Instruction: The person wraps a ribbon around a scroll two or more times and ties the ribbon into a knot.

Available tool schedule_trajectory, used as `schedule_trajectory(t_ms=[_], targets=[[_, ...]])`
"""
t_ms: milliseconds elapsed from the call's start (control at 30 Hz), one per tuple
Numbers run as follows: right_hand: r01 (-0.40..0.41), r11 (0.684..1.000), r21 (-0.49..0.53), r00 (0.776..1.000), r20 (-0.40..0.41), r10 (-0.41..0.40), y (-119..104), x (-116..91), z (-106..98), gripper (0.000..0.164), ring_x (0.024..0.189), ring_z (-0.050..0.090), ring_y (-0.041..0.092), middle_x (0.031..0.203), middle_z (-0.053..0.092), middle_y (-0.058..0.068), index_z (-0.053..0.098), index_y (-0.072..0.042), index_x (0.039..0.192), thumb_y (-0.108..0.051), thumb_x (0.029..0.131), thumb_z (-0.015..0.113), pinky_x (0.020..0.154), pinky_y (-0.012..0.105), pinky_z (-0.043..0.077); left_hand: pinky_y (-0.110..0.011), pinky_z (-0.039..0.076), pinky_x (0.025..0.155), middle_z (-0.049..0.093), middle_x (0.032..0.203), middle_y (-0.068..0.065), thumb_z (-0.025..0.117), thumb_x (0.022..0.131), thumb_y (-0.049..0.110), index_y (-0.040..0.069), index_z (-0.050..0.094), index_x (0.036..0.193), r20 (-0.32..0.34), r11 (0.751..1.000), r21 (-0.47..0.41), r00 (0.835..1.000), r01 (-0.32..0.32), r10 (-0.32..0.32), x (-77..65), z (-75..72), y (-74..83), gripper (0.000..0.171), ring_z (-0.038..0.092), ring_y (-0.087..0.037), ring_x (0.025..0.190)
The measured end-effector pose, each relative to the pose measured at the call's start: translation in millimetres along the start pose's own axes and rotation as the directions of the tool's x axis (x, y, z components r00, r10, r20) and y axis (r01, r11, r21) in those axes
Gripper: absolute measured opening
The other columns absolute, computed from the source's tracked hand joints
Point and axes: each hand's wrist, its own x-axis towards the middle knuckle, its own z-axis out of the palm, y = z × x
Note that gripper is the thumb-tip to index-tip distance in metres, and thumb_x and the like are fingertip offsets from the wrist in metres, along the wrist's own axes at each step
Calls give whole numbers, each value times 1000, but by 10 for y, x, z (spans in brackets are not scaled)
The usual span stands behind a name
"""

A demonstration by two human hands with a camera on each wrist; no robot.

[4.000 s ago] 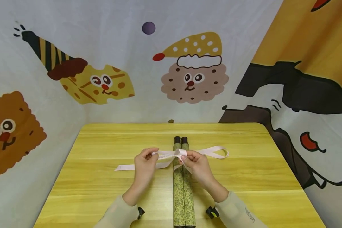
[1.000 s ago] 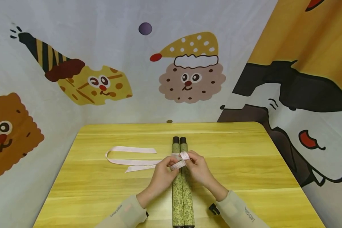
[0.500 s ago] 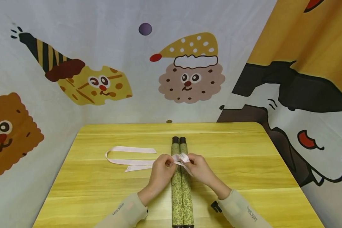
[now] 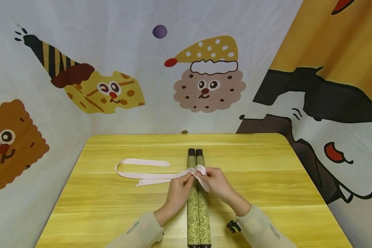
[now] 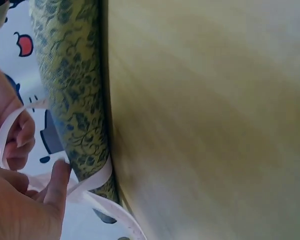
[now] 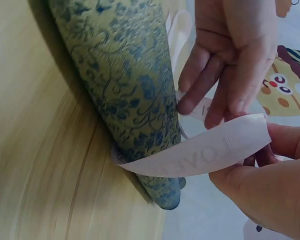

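Two scrolls covered in green floral cloth [image 4: 193,213], with black end knobs, lie side by side on the table. A pale pink ribbon [image 4: 155,176] passes round them near their far ends. My left hand [image 4: 179,193] pinches the ribbon over the scrolls. My right hand [image 4: 221,186] holds a loop of it just to the right, and a short tail hangs below the fingers. In the right wrist view the ribbon [image 6: 200,152] shows printed letters and wraps under the scroll [image 6: 125,90]. The left wrist view shows the ribbon band [image 5: 97,177] against the scroll's side.
The long ribbon end curves back on itself across the left of the wooden table [image 4: 111,206]. A printed cartoon cloth [image 4: 121,41] hangs behind the table. A black strap piece [image 4: 234,226] shows at the right sleeve [image 4: 260,225].
Over four seconds the ribbon's long end has gone from the right to the left side. Lately my left hand's fingertips have moved in to the ribbon's crossing; the right hand has barely shifted.
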Motion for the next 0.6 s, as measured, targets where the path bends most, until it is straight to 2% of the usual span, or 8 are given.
schedule_trajectory(t_ms=[67, 133, 200, 300, 400, 600], targets=[[-41, 999, 35, 999, 3, 41, 55, 23, -9, 18, 83, 61, 29, 96, 69, 18, 69, 4, 100, -9, 89, 62, 62, 24, 52, -19, 53, 53, 65, 112, -14, 60, 92, 8, 3, 62, 120, -7, 999, -11, 999, -39, 39, -22, 24, -23, 29, 60, -6, 67], [-74, 996, 55, 997, 10, 74, 85, 36, -18, 19, 79, 59, 23, 95, 69, 15, 69, 4, 97, -13, 90, 62, 61, 24, 48, -21, 56, 65, 62, 119, -15, 60, 90, 5, 1, 60, 122, -10, 997, -4, 997, -73, 73, -45, 44, -47, 32, 62, -9, 87], [-102, 991, 81, 995, 22, 101, 92, 41, -25, 22, 77, 57, 18, 94, 68, 13, 69, 4, 96, -16, 90, 62, 61, 24, 47, -22, 54, 73, 59, 122, -16, 62, 89, 3, -1, 59, 123, -12, 995, 11, 995, -99, 100, -63, 59, -59, 34, 60, -11, 96], [-137, 984, 116, 990, 42, 133, 90, 43, -35, 25, 72, 54, 17, 91, 67, 13, 68, 4, 94, -20, 90, 63, 59, 23, 45, -20, 55, 70, 64, 116, -13, 63, 88, 3, 0, 59, 122, -13, 987, 60, 989, -149, 150, -73, 74, -65, 35, 61, -9, 89], [-171, 973, 155, 984, 66, 163, 88, 43, -38, 27, 76, 58, 18, 94, 67, 13, 67, 6, 95, -20, 90, 63, 61, 24, 48, -19, 54, 60, 69, 103, -5, 62, 87, 3, 4, 62, 121, -19, 977, 98, 981, -189, 191, -62, 81, -64, 34, 59, -5, 74], [-186, 963, 197, 980, 108, 167, 98, 36, -30, 27, 82, 61, 21, 96, 68, 13, 65, 9, 96, -17, 90, 63, 65, 25, 50, -21, 54, 59, 69, 97, 2, 65, 85, 3, 14, 69, 113, -57, 970, 105, 973, -218, 225, -7, 85, -80, 30, 58, -4, 75]])
